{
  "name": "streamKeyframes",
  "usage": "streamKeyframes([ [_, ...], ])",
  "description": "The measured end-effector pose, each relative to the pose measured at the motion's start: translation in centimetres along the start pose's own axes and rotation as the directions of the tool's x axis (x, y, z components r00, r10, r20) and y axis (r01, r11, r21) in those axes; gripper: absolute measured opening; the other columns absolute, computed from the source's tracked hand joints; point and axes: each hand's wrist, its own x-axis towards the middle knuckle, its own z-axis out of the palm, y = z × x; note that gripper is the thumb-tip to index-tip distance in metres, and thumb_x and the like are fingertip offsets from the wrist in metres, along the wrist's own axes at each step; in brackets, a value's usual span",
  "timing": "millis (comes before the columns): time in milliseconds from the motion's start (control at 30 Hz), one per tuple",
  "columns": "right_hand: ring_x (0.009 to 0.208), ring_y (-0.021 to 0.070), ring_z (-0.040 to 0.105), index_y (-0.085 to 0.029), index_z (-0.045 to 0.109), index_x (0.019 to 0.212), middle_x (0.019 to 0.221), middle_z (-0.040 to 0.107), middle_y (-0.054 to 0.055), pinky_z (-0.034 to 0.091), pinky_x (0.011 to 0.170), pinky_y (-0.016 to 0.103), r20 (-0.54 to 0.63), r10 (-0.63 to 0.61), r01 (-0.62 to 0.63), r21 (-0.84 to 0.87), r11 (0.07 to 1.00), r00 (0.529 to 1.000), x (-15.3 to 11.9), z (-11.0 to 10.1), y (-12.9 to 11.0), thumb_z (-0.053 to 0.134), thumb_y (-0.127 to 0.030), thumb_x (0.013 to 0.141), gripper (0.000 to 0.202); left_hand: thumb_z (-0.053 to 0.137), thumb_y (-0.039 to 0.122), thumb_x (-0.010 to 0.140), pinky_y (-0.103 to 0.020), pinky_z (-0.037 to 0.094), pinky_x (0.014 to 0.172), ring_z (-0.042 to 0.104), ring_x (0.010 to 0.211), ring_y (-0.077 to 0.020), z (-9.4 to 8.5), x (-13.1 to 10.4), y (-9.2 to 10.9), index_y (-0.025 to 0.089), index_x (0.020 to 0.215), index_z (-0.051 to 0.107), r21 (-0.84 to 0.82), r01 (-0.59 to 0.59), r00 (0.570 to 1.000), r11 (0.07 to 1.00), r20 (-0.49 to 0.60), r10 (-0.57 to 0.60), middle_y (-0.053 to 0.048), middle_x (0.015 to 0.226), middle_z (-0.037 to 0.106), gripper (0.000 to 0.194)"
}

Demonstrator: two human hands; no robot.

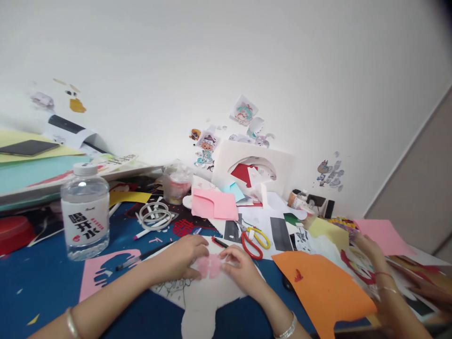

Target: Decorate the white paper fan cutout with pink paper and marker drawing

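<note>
A small pink paper cutout (209,267) with notched edges lies between my hands, over a white fan-shaped card (201,301) with a rounded handle. The fingers of my left hand (187,256) are bent against its left edge. My right hand (242,270) pinches its right edge between thumb and fingertips. Black line drawing (176,288) shows on the card beneath my left wrist. Close to that forearm are a black pen (141,256) and a pink sheet (92,275) with a shape cut out of it. A red-and-black pen (219,242) lies just beyond my fingers.
Scissors (254,240) with red and yellow handles lie ahead, on the right. An orange sheet (325,287) sits beside my right forearm. A water bottle (85,212) stands left, a plastic cup (176,183) farther back. Another person's hand (370,249) is among papers at right.
</note>
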Motion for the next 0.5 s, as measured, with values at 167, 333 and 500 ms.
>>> streamKeyframes([
  [167,0.085,0.0179,0.053,-0.025,0.063,0.093,0.091,0.059,0.003,0.042,0.079,0.030,0.083,-0.086,0.099,-0.163,0.982,0.993,-0.6,0.2,0.2,0.069,-0.019,0.070,0.024,0.071,0.033,0.070,-0.029,0.039,0.067,0.058,0.079,-0.0208,0.5,1.0,0.2,0.020,0.084,0.062,0.177,-0.189,0.982,0.966,0.051,0.182,-0.002,0.082,0.065,0.021],
  [333,0.085,0.0168,0.054,-0.021,0.060,0.097,0.091,0.061,0.003,0.043,0.079,0.030,0.109,-0.088,0.112,-0.238,0.965,0.990,-0.6,0.3,-0.1,0.066,-0.010,0.070,0.030,0.064,0.034,0.077,-0.030,0.035,0.061,0.056,0.073,-0.0187,1.2,1.0,-0.2,0.019,0.076,0.059,0.324,-0.289,0.956,0.901,0.051,0.289,-0.001,0.078,0.064,0.015],
  [500,0.083,0.0161,0.055,-0.021,0.056,0.103,0.091,0.062,0.002,0.044,0.078,0.030,0.106,-0.064,0.092,-0.293,0.952,0.992,-0.1,0.7,-0.8,0.063,-0.009,0.070,0.035,0.051,0.029,0.086,-0.030,0.033,0.056,0.055,0.066,-0.0169,1.9,0.6,-0.4,0.019,0.071,0.057,0.405,-0.341,0.932,0.848,0.025,0.363,-0.003,0.072,0.061,0.018],
])
